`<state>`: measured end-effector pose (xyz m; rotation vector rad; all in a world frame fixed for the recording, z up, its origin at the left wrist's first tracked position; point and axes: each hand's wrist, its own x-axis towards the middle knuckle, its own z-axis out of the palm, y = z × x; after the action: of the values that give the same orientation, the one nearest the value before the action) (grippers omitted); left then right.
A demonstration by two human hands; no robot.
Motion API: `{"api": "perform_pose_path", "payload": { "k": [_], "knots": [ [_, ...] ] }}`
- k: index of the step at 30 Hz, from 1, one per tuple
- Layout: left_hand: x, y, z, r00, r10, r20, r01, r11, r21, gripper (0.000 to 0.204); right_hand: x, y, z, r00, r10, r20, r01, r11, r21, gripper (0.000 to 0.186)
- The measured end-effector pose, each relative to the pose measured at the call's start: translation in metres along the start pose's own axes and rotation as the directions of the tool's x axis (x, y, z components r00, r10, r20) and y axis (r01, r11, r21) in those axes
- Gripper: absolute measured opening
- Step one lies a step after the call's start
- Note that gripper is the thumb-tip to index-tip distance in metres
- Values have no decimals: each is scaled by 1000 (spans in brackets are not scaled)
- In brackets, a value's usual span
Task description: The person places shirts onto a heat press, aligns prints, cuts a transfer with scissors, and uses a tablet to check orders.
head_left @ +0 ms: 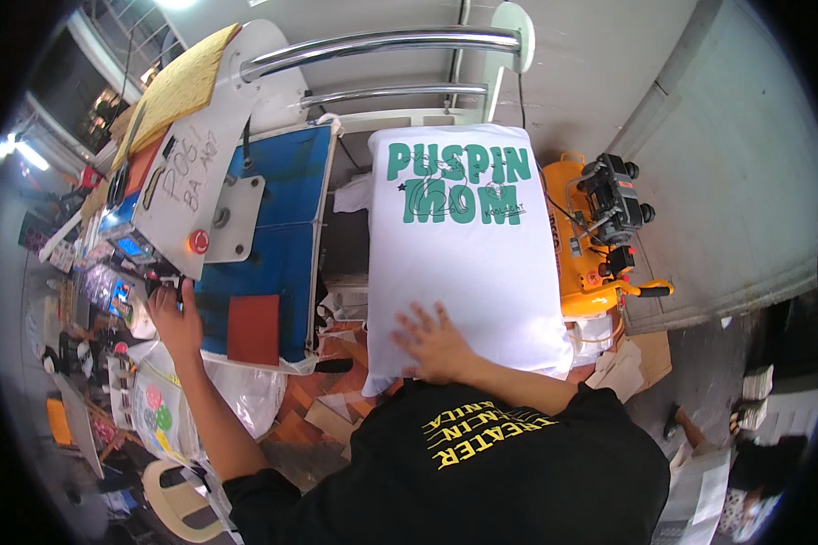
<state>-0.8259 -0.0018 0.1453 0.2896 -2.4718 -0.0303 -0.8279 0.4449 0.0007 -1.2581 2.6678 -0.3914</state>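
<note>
A white shirt (463, 263) with green lettering lies spread over a flat, roughly rectangular support, hidden beneath it. To its left, a blue bed (286, 227) carries a reddish-brown square (254, 329). Cardboard pieces (643, 363) lie on the reddish-brown floor (293, 425).

Free room over white shirt (463, 265); chrome rails (382, 44) stand beyond

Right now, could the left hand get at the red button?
Probably yes: the left hand is close to the red button, which sits exposed on the pale panel with nothing appearing to cover it.
</note>
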Motion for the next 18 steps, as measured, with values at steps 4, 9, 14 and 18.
{"api": "perform_pose_path", "payload": {
  "k": [4, 9, 14, 18],
  "knots": [
    [17, 1, -5, 983, -125, 132, 124, 992, 15, 47, -16, -1, 56, 968, -247, -35, 248, 968, 43, 74],
    [21, 10, -18, 976, -39, 212, 51, 998, -48, 44, -15, -2, 35, 958, -285, -28, 286, 951, 115, 60],
    [25, 22, -16, 970, -42, 239, 36, 999, 28, 39, -32, 2, 32, 958, -139, -251, 237, 875, 423, 29],
    [21, 9, -13, 975, -58, 216, 42, 996, 81, 38, -67, -6, 4, 983, 5, -185, 106, 805, 583, 19]
  ]
}}
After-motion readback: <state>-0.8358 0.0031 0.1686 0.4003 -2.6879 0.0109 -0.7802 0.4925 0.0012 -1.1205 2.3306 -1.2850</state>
